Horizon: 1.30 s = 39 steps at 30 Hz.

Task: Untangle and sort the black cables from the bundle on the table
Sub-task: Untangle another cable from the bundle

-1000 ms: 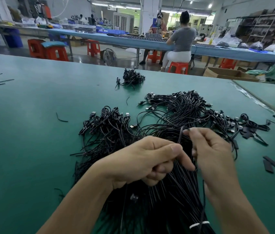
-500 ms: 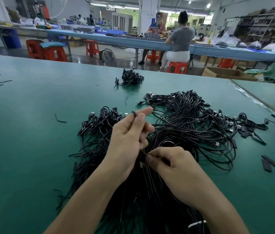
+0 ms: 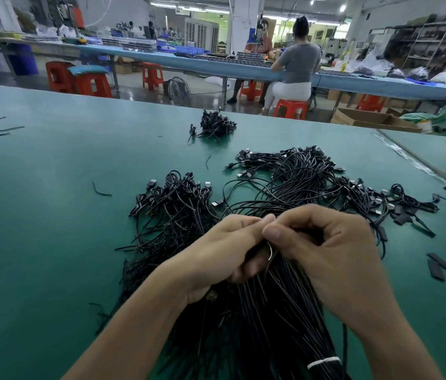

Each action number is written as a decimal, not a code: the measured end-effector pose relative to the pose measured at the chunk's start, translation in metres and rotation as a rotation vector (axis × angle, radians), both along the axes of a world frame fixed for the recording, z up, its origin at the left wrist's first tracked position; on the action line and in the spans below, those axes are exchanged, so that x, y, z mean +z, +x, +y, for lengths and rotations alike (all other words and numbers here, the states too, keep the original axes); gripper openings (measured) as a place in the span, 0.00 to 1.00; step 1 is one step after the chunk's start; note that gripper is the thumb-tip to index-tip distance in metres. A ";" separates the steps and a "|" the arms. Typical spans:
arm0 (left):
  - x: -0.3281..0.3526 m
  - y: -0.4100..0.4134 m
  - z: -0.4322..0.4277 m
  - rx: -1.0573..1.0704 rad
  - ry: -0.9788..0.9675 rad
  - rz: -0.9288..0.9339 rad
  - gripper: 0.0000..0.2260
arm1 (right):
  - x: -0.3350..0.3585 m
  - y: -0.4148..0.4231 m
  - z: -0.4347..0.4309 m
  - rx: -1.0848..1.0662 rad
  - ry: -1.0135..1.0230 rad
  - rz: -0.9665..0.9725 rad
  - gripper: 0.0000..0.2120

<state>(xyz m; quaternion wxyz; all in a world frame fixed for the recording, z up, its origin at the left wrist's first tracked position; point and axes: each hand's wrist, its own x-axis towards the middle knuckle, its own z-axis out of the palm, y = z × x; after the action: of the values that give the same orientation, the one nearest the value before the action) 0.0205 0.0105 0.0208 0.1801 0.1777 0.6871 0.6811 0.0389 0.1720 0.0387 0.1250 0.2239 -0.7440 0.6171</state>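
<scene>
With the cable bundle (image 3: pixel 265 330) lying on the surface (image 3: pixel 52 242) under and beyond them, the left hand (image 3: pixel 224 250) and right hand (image 3: pixel 334 256) together pinch one thin cable (image 3: pixel 270 250), apparently mid-separation; next it needs drawing gently clear.

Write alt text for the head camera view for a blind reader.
The left hand and right hand pinch a strand together above a big bundle of black cables on a green table. A smaller pile lies farther back.
</scene>
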 end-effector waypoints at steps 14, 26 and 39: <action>0.009 -0.010 -0.001 0.186 0.833 -0.188 0.14 | -0.013 -0.001 -0.010 0.007 0.400 -0.164 0.11; 0.002 0.001 0.003 0.168 0.037 0.053 0.21 | 0.001 0.002 -0.001 -0.144 0.297 0.057 0.05; 0.018 -0.003 0.001 0.081 0.914 -0.208 0.13 | -0.014 -0.001 -0.019 -0.107 0.286 -0.145 0.13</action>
<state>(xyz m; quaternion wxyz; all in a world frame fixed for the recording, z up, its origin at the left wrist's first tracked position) 0.0178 0.0119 0.0390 0.1245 0.1424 0.3014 0.9345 0.0381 0.1535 0.0247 0.0703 0.1545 -0.8421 0.5119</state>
